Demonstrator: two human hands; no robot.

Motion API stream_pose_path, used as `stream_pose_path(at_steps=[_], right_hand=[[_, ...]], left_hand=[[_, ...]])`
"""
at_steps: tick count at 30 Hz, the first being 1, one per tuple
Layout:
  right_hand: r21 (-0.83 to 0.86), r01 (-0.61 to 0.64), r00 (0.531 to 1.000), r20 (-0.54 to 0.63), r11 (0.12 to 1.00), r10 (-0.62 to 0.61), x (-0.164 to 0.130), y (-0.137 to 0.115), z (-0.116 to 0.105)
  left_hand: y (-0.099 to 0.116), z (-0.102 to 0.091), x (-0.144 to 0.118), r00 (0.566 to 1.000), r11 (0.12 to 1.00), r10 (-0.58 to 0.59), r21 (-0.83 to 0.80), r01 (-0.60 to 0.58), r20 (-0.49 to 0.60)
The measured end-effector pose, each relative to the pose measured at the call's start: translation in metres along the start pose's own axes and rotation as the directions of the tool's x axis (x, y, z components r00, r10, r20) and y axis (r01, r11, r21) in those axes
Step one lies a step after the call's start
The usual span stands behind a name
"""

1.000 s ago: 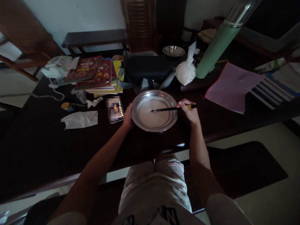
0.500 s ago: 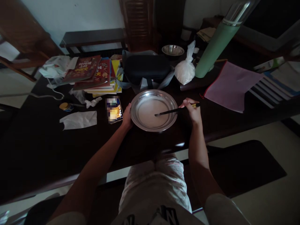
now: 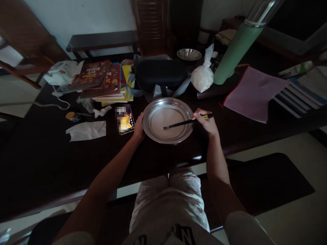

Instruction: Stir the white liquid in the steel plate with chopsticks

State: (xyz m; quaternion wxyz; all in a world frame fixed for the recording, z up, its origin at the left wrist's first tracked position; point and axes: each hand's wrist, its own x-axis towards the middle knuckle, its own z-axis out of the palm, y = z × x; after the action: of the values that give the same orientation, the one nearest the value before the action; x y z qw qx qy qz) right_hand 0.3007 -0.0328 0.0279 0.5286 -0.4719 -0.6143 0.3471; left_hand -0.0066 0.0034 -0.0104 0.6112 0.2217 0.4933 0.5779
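A round metal basin [image 3: 168, 140] with a pale, milky content [image 3: 162, 119] is in front of me at the table's near side. My left hand [image 3: 139, 127] grips its left rim, the fingers partly hidden behind the metal. In my right hand [image 3: 206, 122] is a pair of black chopsticks [image 3: 182, 123] with gold-marked ends, pinched near the basin's right rim. Their tips reach into the pale content and look coated with something light. Whether the content is thin or thick I cannot tell.
Left of the basin are a phone [image 3: 125, 119], a white tissue [image 3: 87, 131], a small jar [image 3: 73, 116] and stacked books [image 3: 102, 80]. Behind it sit a black case [image 3: 160, 75], a tied bag of white powder [image 3: 202, 78], a green thermos [image 3: 236, 54] and a smaller metal bowl [image 3: 189, 54]. A pink mesh pouch [image 3: 252, 93] lies right.
My right hand has moved slightly left, carrying the chopstick tips further left and a little nearer to me in the basin. My left hand keeps its hold on the rim.
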Motion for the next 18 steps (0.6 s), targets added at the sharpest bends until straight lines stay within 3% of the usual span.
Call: stream_pose_path(at_steps=[2, 7, 13, 18], right_hand=[[-0.02, 0.032, 0.999, 0.0, 0.999, -0.032, 0.001, -0.0016, 0.002], [-0.018, -0.016, 0.981, -0.195, 1.0, 0.013, 0.0009, -0.0019, -0.0045], [-0.004, 0.004, 1.0, -0.017, 1.0, -0.004, 0.0001, -0.0033, -0.0011], [-0.012, -0.002, 0.988, -0.156, 1.0, 0.0, 0.0009, -0.0014, -0.0024]], left_hand=[[0.0007, 0.0, -0.0007, 1.0, 1.0, 0.003, 0.002, -0.003, 0.018], [0.001, 0.001, -0.0016, 1.0, 1.0, 0.017, -0.004, -0.017, 0.011], [0.0014, 0.0017, -0.0019, 1.0, 1.0, -0.01, -0.013, 0.01, 0.015], [0.0019, 0.0031, -0.0026, 1.0, 1.0, -0.006, -0.023, 0.006, 0.001]])
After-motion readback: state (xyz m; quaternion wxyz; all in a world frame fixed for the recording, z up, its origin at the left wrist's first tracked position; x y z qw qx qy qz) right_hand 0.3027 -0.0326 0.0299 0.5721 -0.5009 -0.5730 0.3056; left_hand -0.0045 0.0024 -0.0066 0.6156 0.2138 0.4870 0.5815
